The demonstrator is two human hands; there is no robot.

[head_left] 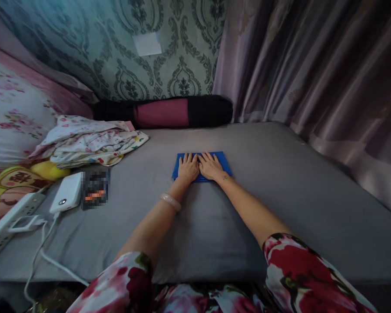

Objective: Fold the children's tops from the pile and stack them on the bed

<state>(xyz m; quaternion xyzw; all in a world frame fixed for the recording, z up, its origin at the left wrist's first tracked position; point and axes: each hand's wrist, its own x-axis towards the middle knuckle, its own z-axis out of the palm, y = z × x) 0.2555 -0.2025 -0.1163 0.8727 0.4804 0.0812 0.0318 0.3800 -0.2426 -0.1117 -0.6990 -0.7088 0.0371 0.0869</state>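
Observation:
A flat blue rectangular item (pixel 227 167), perhaps folded cloth or a folder, lies on the grey sheet (pixel 263 148) in the middle of the view. My left hand (pixel 188 168) rests palm down on its left half, fingers stretched and slightly spread. On its right half lies my right hand (pixel 210 166), also flat with the fingers apart. The two hands nearly meet at the thumbs. A pale bangle (pixel 170 202) circles my left wrist. Much of the blue item's top is hidden beneath my hands.
To the left are a white power bank (pixel 67 193) with a cable, a power strip (pixel 18 215), a blurred-out dark object (pixel 95 189) and crumpled printed cloth (pixel 91 139). A black and maroon roll (pixel 163 112) lies along the wall. Curtains (pixel 299 65) hang at right.

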